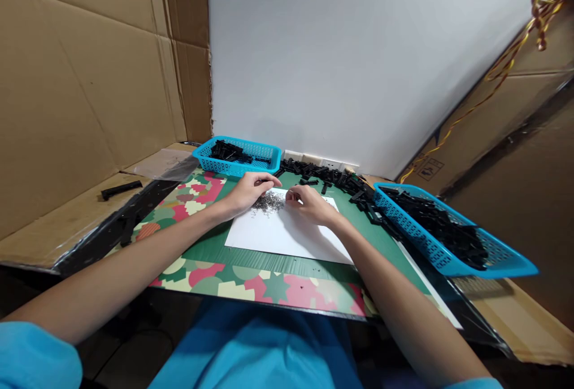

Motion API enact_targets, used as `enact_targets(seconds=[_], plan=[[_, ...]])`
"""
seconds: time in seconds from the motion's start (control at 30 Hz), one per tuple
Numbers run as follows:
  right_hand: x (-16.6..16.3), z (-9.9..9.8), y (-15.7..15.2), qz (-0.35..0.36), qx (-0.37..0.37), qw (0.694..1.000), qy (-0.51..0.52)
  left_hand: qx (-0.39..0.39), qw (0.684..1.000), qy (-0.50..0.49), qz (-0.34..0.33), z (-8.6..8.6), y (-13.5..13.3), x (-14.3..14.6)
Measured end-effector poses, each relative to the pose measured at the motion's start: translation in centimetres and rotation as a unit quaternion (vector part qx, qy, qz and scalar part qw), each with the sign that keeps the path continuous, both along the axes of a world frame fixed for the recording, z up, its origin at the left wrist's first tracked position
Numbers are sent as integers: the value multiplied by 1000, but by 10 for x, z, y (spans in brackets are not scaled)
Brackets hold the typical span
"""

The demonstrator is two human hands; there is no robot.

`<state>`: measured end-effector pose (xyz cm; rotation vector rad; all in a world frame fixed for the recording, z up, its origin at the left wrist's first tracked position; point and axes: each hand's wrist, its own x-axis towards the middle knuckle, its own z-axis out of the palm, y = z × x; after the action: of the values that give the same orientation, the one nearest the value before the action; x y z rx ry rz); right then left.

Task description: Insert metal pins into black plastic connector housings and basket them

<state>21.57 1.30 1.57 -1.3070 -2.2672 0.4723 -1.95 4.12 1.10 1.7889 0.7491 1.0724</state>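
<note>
Between my two hands, on the far edge of a white sheet, lies a small heap of tiny grey metal parts. My left hand curls over its left side, fingertips bent down and touching it. My right hand rests just right of it, fingers pinched narrow; I cannot tell whether they hold a piece. Both forearms angle inward.
</note>
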Motion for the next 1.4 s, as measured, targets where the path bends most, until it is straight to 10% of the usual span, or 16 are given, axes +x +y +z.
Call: enact_targets(seconds=[0.33,0.87,1.4], plan=[[-16,21,-12,60,-68,943,319,-31,997,-55,-44,8,-11,6],[-24,18,-16,25,-79,932,352,24,999,-36,-32,5,-12,4],[-32,32,-39,-48,240,947,208,-11,990,-101,-96,9,-11,7]])
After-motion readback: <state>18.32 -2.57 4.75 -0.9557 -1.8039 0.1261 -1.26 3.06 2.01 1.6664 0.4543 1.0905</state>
